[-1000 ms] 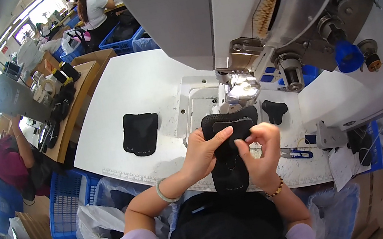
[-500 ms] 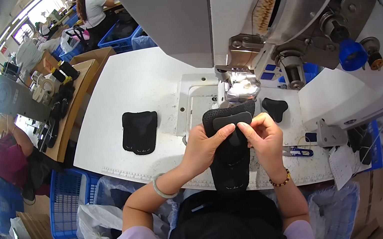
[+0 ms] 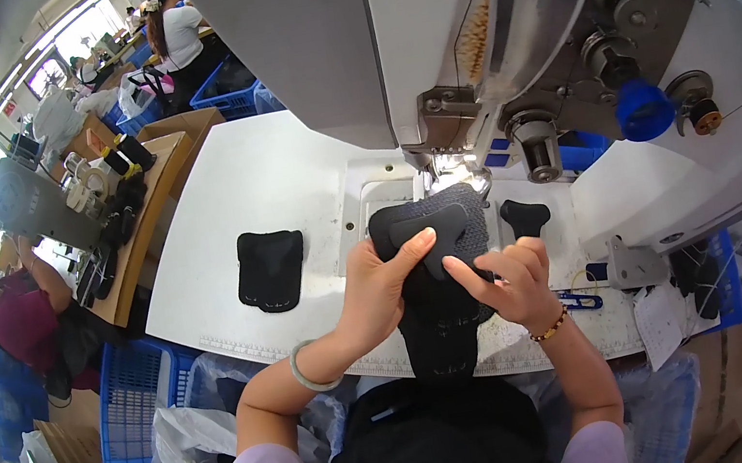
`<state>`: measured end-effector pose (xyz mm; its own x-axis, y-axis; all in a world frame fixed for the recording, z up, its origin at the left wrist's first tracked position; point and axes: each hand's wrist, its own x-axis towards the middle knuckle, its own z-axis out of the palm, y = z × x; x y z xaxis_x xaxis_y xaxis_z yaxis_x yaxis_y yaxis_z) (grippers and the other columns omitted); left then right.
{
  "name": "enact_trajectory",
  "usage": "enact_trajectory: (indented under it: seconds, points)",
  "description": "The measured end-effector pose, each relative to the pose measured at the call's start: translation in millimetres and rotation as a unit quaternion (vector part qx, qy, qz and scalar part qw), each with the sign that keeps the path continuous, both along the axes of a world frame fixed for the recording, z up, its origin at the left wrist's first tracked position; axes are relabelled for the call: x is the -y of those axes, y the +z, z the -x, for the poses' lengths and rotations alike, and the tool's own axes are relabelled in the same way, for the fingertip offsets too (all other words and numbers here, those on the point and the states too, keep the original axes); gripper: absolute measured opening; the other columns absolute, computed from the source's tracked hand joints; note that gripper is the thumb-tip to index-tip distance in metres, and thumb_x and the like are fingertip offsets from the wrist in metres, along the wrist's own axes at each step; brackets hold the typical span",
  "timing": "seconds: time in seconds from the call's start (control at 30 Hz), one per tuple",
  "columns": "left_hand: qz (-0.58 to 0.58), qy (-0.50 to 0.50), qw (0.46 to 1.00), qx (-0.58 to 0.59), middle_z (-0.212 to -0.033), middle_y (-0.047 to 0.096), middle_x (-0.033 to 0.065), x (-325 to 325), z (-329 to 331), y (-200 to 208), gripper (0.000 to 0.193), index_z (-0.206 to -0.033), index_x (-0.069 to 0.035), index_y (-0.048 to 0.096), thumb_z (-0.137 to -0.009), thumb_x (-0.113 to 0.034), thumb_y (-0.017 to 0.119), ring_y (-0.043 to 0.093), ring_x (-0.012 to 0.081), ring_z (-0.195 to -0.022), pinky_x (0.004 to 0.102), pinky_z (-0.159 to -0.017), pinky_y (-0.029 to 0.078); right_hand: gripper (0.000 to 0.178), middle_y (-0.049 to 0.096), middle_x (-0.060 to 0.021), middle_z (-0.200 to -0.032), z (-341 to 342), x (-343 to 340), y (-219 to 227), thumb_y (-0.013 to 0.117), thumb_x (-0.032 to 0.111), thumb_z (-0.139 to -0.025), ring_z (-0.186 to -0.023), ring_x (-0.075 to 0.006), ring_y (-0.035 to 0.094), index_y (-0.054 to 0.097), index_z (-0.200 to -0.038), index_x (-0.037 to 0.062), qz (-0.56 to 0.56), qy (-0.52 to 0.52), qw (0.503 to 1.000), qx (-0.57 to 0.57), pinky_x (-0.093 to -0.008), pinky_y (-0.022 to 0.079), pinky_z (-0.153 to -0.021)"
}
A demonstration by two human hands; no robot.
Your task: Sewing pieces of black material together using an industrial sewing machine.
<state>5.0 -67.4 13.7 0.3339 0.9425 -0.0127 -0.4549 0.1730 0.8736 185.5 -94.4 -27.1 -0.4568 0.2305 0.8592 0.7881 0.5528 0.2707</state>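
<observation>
A long black padded fabric piece point(image 3: 444, 342), with a mesh upper end, hangs over the table's near edge toward my lap. On its upper end lies a smaller smooth black pad point(image 3: 439, 228), wide at the top and narrowing below. My left hand point(image 3: 379, 289) grips the fabric at its left side, thumb pressed on the pad and fingers hidden underneath. The thumb of my right hand point(image 3: 512, 281) touches the pad's narrow lower part; its other fingers are bent, apart from the thumb, above the piece's right side. The sewing machine's needle area point(image 3: 454, 169) is just beyond.
A black fabric piece point(image 3: 271, 270) lies left on the white table point(image 3: 199, 260), and a small black pad point(image 3: 526, 217) lies right. Blue-handled snips point(image 3: 581, 299) are near the right edge. The machine head point(image 3: 280, 41) overhangs the back. Blue baskets point(image 3: 129, 399) stand below left, near a co-worker point(image 3: 23, 324).
The pad and fabric have turned and shifted slightly left, showing more mesh at the right. My right hand's fingers have lifted off the fabric edge and its thumb has slid lower on the pad.
</observation>
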Motion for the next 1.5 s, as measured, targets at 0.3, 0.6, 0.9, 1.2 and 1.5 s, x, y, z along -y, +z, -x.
enact_trajectory:
  seconds: [0.3,0.6,0.9,1.2,1.5]
  points:
    - [0.028,0.003,0.998,-0.051,-0.078,0.061,0.0055,-30.1,9.4,19.0,0.018,-0.089,0.002,0.060,-0.082,-0.014,0.059,0.061,0.0124,-0.070,0.0238,-0.060,0.050,0.051,0.049,0.0030,-0.094,15.0,-17.7,39.1,0.072,0.019,-0.058,-0.081,-0.0166,0.047,0.063,-0.109,0.0193,0.190,0.052,0.974,-0.111,-0.0341,0.033,-0.073]
    - [0.021,0.023,0.999,-0.039,-0.077,0.060,0.0050,-22.6,16.3,22.0,0.015,-0.085,0.004,0.059,-0.080,-0.011,0.059,0.059,0.0109,-0.065,0.0241,-0.056,0.049,0.052,0.052,0.0024,-0.092,28.5,-5.9,41.9,0.069,0.016,-0.057,-0.078,-0.0147,0.049,0.064,-0.109,0.0179,0.189,0.063,0.971,-0.135,-0.0321,0.032,-0.073]
    - [-0.073,0.001,0.997,-0.021,-0.088,0.062,0.0083,-69.8,-5.2,-5.6,0.014,-0.094,0.006,0.058,-0.088,-0.006,0.053,0.061,0.0131,-0.076,0.0267,-0.067,0.052,0.047,0.053,0.0005,-0.093,9.2,-35.4,23.7,0.075,0.020,-0.060,-0.078,-0.0153,0.048,0.069,-0.106,0.0175,0.171,-0.018,0.973,-0.151,-0.0274,0.044,-0.069]
    - [-0.101,0.015,0.994,-0.024,-0.090,0.061,0.0056,-71.1,-5.4,-8.1,0.009,-0.094,0.002,0.057,-0.088,-0.003,0.055,0.058,0.0105,-0.078,0.0252,-0.070,0.049,0.058,0.057,0.0000,-0.109,6.6,-32.1,15.4,0.073,0.029,-0.063,-0.098,-0.0230,0.049,0.061,-0.119,0.0288,0.241,-0.011,0.955,-0.173,-0.0387,0.033,-0.086]
    - [-0.248,0.013,0.932,-0.266,-0.086,0.063,0.0036,-64.4,6.1,9.7,0.019,-0.095,0.004,0.060,-0.089,-0.013,0.056,0.055,0.0085,-0.078,0.0244,-0.069,0.045,0.044,0.058,0.0002,-0.098,-1.3,-38.7,15.2,0.076,0.021,-0.062,-0.081,-0.0150,0.047,0.070,-0.106,0.0195,0.182,0.015,0.970,-0.158,-0.0263,0.043,-0.072]
